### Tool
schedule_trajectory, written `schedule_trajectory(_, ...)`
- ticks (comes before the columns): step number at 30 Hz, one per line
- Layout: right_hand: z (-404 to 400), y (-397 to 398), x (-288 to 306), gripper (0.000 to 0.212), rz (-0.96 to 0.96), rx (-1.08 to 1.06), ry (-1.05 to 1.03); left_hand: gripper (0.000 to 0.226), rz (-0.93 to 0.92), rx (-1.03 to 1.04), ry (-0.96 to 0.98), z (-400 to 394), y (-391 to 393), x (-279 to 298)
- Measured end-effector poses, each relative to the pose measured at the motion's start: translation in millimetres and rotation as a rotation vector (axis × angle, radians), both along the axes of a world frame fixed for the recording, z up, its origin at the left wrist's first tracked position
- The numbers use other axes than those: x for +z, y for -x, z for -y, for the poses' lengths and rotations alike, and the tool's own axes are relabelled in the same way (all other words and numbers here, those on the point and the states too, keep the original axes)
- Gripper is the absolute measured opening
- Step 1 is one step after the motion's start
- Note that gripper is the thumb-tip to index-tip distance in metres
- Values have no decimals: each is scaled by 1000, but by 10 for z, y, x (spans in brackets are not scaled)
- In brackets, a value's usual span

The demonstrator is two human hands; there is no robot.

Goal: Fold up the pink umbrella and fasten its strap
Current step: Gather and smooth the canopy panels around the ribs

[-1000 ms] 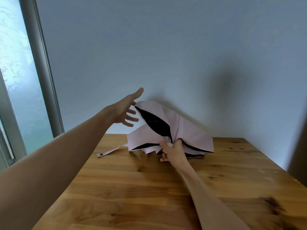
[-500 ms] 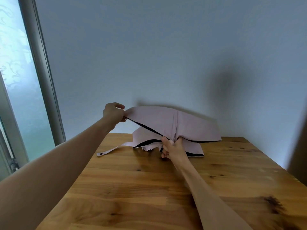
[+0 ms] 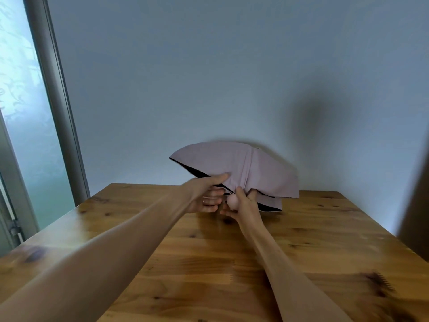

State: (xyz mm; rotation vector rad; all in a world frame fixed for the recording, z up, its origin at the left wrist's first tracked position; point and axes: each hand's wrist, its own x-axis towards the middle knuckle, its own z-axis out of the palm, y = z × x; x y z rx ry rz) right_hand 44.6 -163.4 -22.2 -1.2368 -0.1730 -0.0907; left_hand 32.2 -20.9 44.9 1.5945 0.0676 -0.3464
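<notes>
The pink umbrella (image 3: 257,168), collapsed with loose pink panels and a black lining, is lifted above the far part of the wooden table (image 3: 209,263). My right hand (image 3: 243,203) grips it from below near its rounded pink handle end (image 3: 232,202). My left hand (image 3: 206,194) is pressed against the left panel, thumb on top of the fabric and fingers curled under it. The strap is hidden behind my hands and the fabric.
A pale wall stands right behind the table. A frosted window with a grey frame (image 3: 55,101) runs down the left side. A dark vertical edge (image 3: 415,205) shows at the far right.
My left hand came from the raised left tip of the canopy down and right to the fabric beside my right hand. The umbrella rose off the table, and the strap went out of sight.
</notes>
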Motion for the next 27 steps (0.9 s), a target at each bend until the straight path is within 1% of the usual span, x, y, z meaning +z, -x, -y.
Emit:
schedule_trajectory(1,4,8,9,26,-1,2,-24,37,32,25,-19,51,-5,-26)
schedule_trajectory(3,9,4,23,23,-5,2,-65,26,124,139,-70,111,-6,-63)
schedule_trajectory(6,0,-17,22,6,-31,-8,-135,19,220,300,-83,123,-14,-88)
schedule_trajectory(8,-23,-19,33,8,-57,-13,-181,12,247,327,-87,104,-20,-96)
schedule_trajectory(13,-49,-7,73,6,-71,10,-288,10,312,355,-53,75,-56,-133)
schedule_trajectory(15,-30,-18,61,6,-58,19,-285,12,251,338,7,73,-47,-137)
schedule_trajectory(16,-14,-25,56,8,-45,20,-271,17,200,319,56,55,-53,-139)
schedule_trajectory(17,1,-24,52,10,-34,21,-255,24,149,296,107,20,-60,-139)
schedule_trajectory(19,23,-21,57,12,-23,30,-250,45,70,265,209,-90,-77,-118)
schedule_trajectory(20,28,-21,58,13,-22,39,-256,55,47,279,283,-157,-100,-106)
schedule_trajectory(21,29,-16,61,14,-23,47,-265,59,37,318,379,-220,-121,-92)
schedule_trajectory(23,29,-10,54,14,-24,66,-275,51,29,444,530,-350,-182,-80)
schedule_trajectory(24,28,-8,50,13,-24,75,-278,45,29,492,560,-412,-208,-79)
schedule_trajectory(27,22,5,70,18,-52,82,-337,27,56,583,525,-553,-253,-116)
